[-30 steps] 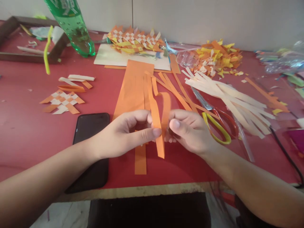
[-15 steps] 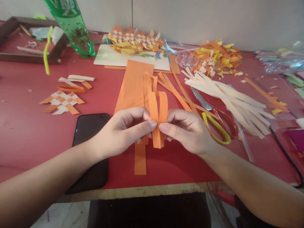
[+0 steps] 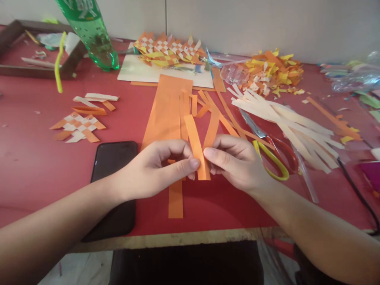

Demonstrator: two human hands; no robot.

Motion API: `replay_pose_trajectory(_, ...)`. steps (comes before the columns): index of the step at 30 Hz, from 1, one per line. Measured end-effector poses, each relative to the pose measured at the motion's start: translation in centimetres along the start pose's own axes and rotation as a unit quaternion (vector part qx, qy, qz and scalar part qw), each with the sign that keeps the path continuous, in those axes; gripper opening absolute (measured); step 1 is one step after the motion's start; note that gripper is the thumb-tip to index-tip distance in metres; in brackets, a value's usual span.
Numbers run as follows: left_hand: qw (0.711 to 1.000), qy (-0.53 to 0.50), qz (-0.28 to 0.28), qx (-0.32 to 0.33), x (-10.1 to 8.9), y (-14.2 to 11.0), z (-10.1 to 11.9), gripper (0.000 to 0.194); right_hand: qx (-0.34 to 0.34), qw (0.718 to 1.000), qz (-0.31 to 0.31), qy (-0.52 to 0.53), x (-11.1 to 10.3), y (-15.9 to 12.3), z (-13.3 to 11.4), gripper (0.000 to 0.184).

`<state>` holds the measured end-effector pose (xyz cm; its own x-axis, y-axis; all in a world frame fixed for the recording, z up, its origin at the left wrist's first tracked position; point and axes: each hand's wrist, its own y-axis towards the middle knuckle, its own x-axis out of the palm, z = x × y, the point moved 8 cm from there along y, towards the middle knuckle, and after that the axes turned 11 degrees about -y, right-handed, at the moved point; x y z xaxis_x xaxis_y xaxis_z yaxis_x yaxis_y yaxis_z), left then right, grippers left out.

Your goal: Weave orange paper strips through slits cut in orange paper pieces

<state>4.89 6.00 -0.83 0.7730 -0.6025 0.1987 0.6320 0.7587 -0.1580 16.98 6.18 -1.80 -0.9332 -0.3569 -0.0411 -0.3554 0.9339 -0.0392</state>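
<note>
L hand (image 3: 157, 168): thumb + fingertip nearly closed, pinching L leg of an orange strip (image 3: 194, 138).
R hand (image 3: 233, 162): same, my thumb + finger nipping R leg.
Strip: btwn my hands, R of phone (image 3: 115, 156), legs in a V.
Phone: blk, partly hidden by my L arm.
Orange sheet (image 3: 164, 118): just R of phone, running farther back.
Checked paper piece (image 3: 78, 126): behind phone, slightly L.
Scissors (image 3: 261, 134): well R of phone.
Bottle (image 3: 96, 39): grn, far behind phone.
</note>
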Motion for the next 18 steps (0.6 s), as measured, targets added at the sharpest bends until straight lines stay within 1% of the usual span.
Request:
replay_pose_trajectory(3,1.000,-0.014,-0.002,0.015,-0.06,0.05,0.07,0.019,0.002,1.000,-0.025,0.011,0.30,-0.13,0.07,0.018)
replay_pose_trajectory(6,0.999,-0.027,0.013,0.027,-0.32,0.05,0.16,0.017,-0.004,0.999,-0.035,0.015,0.39,-0.14,-0.07,0.016)
replay_pose_trajectory(8,0.999,-0.039,0.016,0.019,-0.30,0.04,0.10,0.018,-0.009,0.999,-0.036,0.021,0.45,-0.09,-0.17,0.014)
replay_pose_trajectory(11,0.998,-0.055,-0.010,-0.014,0.24,0.03,-0.18,0.021,-0.001,0.999,-0.036,0.030,0.57,-0.01,-0.10,0.016)
replay_pose_trajectory(13,0.998,-0.055,-0.016,-0.032,0.39,0.03,-0.34,0.020,0.013,0.999,-0.036,0.029,0.59,-0.02,0.05,0.017)
replay_pose_trajectory(16,0.998,-0.052,0.005,-0.023,0.02,0.12,-0.22,0.018,0.032,0.999,-0.036,0.023,0.52,-0.10,0.24,0.016)
replay_pose_trajectory(18,0.999,-0.051,0.014,-0.010,-0.18,0.17,-0.10,0.021,0.030,0.999,-0.042,0.014,0.56,-0.14,0.15,0.016)
